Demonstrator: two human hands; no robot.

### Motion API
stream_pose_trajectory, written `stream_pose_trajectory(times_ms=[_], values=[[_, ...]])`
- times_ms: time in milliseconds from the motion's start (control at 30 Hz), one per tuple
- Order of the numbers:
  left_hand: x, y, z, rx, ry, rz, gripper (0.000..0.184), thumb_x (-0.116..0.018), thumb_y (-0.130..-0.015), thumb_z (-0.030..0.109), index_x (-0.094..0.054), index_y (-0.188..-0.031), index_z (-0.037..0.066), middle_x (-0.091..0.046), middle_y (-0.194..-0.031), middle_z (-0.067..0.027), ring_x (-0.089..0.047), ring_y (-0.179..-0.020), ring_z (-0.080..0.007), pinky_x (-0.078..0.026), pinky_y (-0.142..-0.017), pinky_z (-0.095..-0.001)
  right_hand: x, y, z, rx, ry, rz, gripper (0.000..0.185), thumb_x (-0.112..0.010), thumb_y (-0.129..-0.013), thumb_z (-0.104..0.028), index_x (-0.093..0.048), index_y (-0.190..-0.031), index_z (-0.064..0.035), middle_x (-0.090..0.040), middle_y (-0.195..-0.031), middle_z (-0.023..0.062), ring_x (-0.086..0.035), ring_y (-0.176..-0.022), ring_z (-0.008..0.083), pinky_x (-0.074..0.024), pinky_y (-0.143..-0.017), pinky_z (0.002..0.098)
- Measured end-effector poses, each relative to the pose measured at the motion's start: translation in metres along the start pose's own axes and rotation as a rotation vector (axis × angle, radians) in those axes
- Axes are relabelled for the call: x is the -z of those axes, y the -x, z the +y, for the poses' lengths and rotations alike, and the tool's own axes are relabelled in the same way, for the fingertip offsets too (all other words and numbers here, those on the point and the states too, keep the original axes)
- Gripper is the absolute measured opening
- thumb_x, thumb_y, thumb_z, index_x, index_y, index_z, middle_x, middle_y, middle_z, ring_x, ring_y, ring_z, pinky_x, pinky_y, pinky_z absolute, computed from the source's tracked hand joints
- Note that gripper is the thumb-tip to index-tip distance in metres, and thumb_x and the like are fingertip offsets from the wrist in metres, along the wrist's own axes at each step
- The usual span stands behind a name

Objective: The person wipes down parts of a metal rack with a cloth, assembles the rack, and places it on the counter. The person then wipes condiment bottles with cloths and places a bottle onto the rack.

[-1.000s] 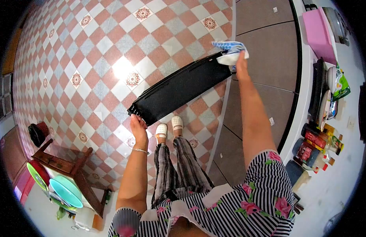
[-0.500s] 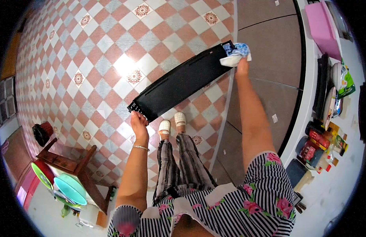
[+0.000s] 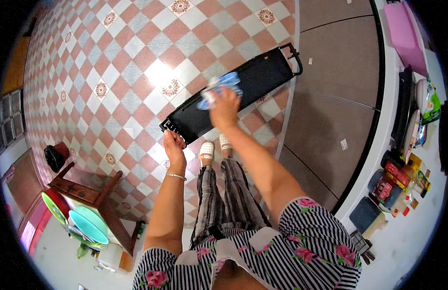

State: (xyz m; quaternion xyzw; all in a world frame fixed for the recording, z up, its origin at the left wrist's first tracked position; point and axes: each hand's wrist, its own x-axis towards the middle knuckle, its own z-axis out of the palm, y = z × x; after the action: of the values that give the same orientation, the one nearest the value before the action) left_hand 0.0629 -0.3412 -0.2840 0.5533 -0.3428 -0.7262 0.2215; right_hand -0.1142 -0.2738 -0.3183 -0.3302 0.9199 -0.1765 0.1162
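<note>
Left hand (image 3: 174,145) grips black panel (image 3: 265,72) end | right hand (image 3: 225,108) grips cloth (image 3: 230,79), hiding panel middle | 2 shoes (image 3: 207,149) near, wooden stand (image 3: 75,190) apart

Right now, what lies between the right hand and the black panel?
A blue-and-white cloth lies between the right hand and the black panel, bunched under the fingers; the head view shows it.

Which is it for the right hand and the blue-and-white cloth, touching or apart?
Touching. The head view shows the right hand with its fingers laid over the blue-and-white cloth, which bunches out around them against the long black panel.
</note>
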Motion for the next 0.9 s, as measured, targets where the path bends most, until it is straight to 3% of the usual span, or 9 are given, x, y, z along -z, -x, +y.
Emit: stream_pose_trajectory(times_ms=[167,367,467,567,633,667,733,800,900], values=[[0.001,0.003,0.004,0.012,0.001,0.000,0.040,-0.039,-0.097,0.046,-0.036,-0.072,0.015,-0.027,-0.056,0.0035,-0.026,-0.049,-0.0094,-0.025,-0.045,-0.0264,-0.019,0.070,-0.041,0.456,-0.088,-0.248,0.023,-0.062,-0.074,-0.017,-0.067,-0.096,-0.0169,-0.051,-0.115,0.0070,-0.043,-0.111,0.0259,-0.0310,-0.095,0.0454],[-0.001,0.000,-0.002,0.006,0.046,0.024,0.040,-0.039,-0.097,0.045,-0.037,-0.071,0.014,-0.027,-0.054,0.0040,-0.025,-0.046,-0.0081,-0.022,-0.043,-0.0250,0.027,0.030,0.040,0.355,-0.007,-0.107,0.021,-0.063,-0.075,-0.014,-0.066,-0.096,-0.0139,-0.054,-0.111,0.0070,-0.046,-0.107,0.0255,-0.0347,-0.088,0.0438],[-0.002,0.002,0.002,0.020,0.008,0.000,0.040,-0.038,-0.097,0.044,-0.035,-0.070,0.016,-0.025,-0.055,0.0039,-0.024,-0.048,-0.0094,-0.023,-0.046,-0.0260,0.060,0.012,0.058,0.201,-0.159,-0.089,0.034,-0.064,-0.080,-0.013,-0.061,-0.114,-0.0130,-0.058,-0.111,0.0038,-0.052,-0.104,0.0209,-0.0387,-0.089,0.0395],[0.001,-0.001,-0.003,0.001,-0.011,0.001,0.039,-0.037,-0.098,0.044,-0.035,-0.070,0.016,-0.025,-0.055,0.0039,-0.024,-0.048,-0.0091,-0.023,-0.045,-0.0259,0.076,-0.001,0.064,-0.280,-1.139,-0.288,0.033,-0.057,-0.088,-0.015,-0.057,-0.120,-0.0078,-0.060,-0.114,0.0043,-0.056,-0.102,0.0170,-0.0424,-0.090,0.0337],[0.001,-0.001,-0.002,0.010,-0.014,0.009,0.040,-0.036,-0.098,0.044,-0.034,-0.070,0.016,-0.025,-0.055,0.0039,-0.025,-0.048,-0.0090,-0.023,-0.045,-0.0259,0.087,-0.001,0.081,-0.506,-1.257,-0.347,0.033,-0.049,-0.095,-0.019,-0.053,-0.123,-0.0031,-0.061,-0.113,0.0058,-0.058,-0.100,0.0150,-0.0434,-0.091,0.0286],[0.000,0.000,-0.002,-0.001,-0.024,0.011,0.040,-0.036,-0.098,0.045,-0.034,-0.070,0.016,-0.025,-0.055,0.0039,-0.025,-0.048,-0.0091,-0.023,-0.045,-0.0259,0.104,0.001,0.091,-0.703,-1.511,-0.374,0.038,-0.045,-0.097,-0.025,-0.049,-0.127,-0.0023,-0.057,-0.118,0.0082,-0.055,-0.106,0.0155,-0.0415,-0.096,0.0299],[-0.002,0.001,-0.002,-0.012,-0.039,0.019,0.040,-0.036,-0.097,0.046,-0.034,-0.070,0.016,-0.025,-0.055,0.0038,-0.025,-0.048,-0.0091,-0.023,-0.045,-0.0258,0.108,0.012,0.104,-0.298,-1.239,-0.219,0.042,-0.042,-0.097,-0.031,-0.045,-0.130,-0.0052,-0.054,-0.124,0.0081,-0.052,-0.112,0.0177,-0.0402,-0.098,0.0323],[-0.003,0.001,-0.002,-0.013,-0.047,0.036,0.041,-0.037,-0.097,0.046,-0.034,-0.070,0.016,-0.025,-0.055,0.0037,-0.025,-0.048,-0.0092,-0.023,-0.045,-0.0258,0.093,0.007,0.114,-0.702,-1.966,-0.253,0.047,-0.035,-0.098,-0.039,-0.042,-0.134,-0.0102,-0.047,-0.133,0.0075,-0.046,-0.121,0.0237,-0.0373,-0.103,0.0398],[0.001,-0.001,-0.003,-0.008,-0.044,0.022,0.041,-0.037,-0.096,0.048,-0.035,-0.071,0.016,-0.026,-0.056,0.0037,-0.025,-0.048,-0.0092,-0.023,-0.045,-0.0259,0.090,0.012,0.124,-0.741,-2.110,-0.377,0.047,-0.033,-0.098,-0.041,-0.043,-0.134,-0.0129,-0.048,-0.133,0.0071,-0.046,-0.121,0.0270,-0.0359,-0.104,0.0444]])
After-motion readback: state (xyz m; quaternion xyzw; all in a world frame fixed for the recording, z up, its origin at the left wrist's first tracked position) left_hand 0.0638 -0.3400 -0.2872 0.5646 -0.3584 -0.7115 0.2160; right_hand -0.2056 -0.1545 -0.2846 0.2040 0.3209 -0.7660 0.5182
